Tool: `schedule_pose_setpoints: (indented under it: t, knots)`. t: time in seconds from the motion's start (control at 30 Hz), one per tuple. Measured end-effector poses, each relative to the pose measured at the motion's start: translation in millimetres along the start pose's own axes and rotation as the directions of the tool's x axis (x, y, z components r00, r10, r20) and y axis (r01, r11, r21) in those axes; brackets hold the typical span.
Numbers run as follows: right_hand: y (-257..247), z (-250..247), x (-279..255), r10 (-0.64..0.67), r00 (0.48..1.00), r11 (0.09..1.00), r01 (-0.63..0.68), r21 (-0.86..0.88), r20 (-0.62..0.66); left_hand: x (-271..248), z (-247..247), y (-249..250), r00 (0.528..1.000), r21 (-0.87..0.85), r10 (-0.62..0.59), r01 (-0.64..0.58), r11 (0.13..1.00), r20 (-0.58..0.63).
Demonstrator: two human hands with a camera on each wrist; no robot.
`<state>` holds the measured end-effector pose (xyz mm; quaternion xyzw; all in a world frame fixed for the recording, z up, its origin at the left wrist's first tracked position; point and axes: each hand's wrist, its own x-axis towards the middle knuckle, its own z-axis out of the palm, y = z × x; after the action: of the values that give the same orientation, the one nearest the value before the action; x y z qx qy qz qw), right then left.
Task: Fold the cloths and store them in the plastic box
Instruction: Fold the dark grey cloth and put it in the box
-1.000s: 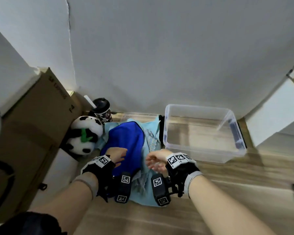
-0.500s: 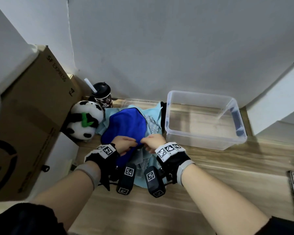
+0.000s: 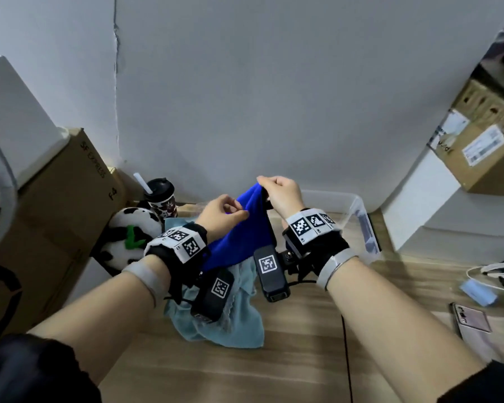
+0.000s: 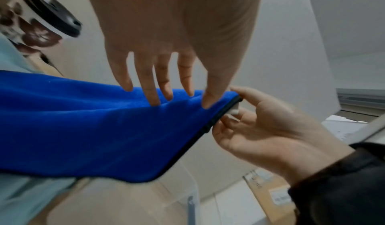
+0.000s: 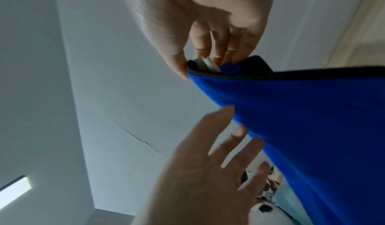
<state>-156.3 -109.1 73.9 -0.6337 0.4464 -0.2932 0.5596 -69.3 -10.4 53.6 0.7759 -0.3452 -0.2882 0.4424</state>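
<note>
A blue cloth (image 3: 239, 239) with a dark hem hangs lifted above a crumpled light-blue cloth (image 3: 236, 324) on the wooden floor. My right hand (image 3: 269, 187) pinches its raised corner, where a small white tag (image 5: 208, 63) shows between thumb and fingers. My left hand (image 3: 233, 212) is beside it, its straight fingers (image 4: 154, 96) touching the cloth's upper face without gripping. The clear plastic box (image 3: 361, 225) stands just right of the cloths, behind my right wrist, with nothing seen inside.
A panda plush (image 3: 131, 237) and a lidded cup with a straw (image 3: 160, 197) sit left of the cloths, against a big cardboard box (image 3: 56, 213). A phone (image 3: 472, 318) and white cables (image 3: 495, 271) lie on the floor at right. The wall is close behind.
Both hands rose from the pile. The right hand took the blue cloth's corner and lifted it; the left hand follows along the cloth.
</note>
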Motion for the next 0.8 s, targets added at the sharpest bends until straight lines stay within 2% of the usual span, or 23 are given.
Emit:
schedule_pose_setpoints:
  t: [0.1,0.2,0.27,0.4,0.53,0.73,0.8]
  knots:
    - [-19.1,-18.8,-7.9,-0.075,0.997,0.996,0.075,0.041,-0.006,-9.5,20.4,24.5,0.993,0.001,0.076,-0.076,0.997,0.091]
    - [-37.8,-35.0,-16.7,-0.119,0.993,0.99,0.12,0.077,-0.014,-10.2,39.7,50.0,0.992,-0.029,0.12,-0.12,0.992,-0.026]
    - [-46.5,-46.7,-17.2,-0.177,0.982,0.982,0.181,0.056,-0.07,-8.9,46.0,64.5,0.988,-0.06,0.134,-0.139,0.989,-0.08]
    - [-52.8,-77.3,-8.4,-0.295,0.933,0.954,0.277,-0.11,-0.205,-8.3,50.5,83.7,0.978,-0.145,0.208,-0.209,0.967,-0.024]
    - [-43.4,-104.3,-2.3,-0.322,0.921,0.926,0.26,-0.273,-0.217,-1.6,59.6,85.6,0.971,-0.065,0.241,-0.241,0.968,-0.002]
    - [-15.6,-124.2,0.3,-0.21,0.954,0.948,0.144,-0.282,-0.216,-3.1,80.4,71.0,0.949,-0.002,0.308,-0.308,0.951,-0.069]
    - [-7.4,-132.2,-1.2,-0.208,0.951,0.944,0.134,-0.303,-0.227,-2.8,85.3,65.9,0.945,0.031,0.312,-0.311,0.95,-0.094]
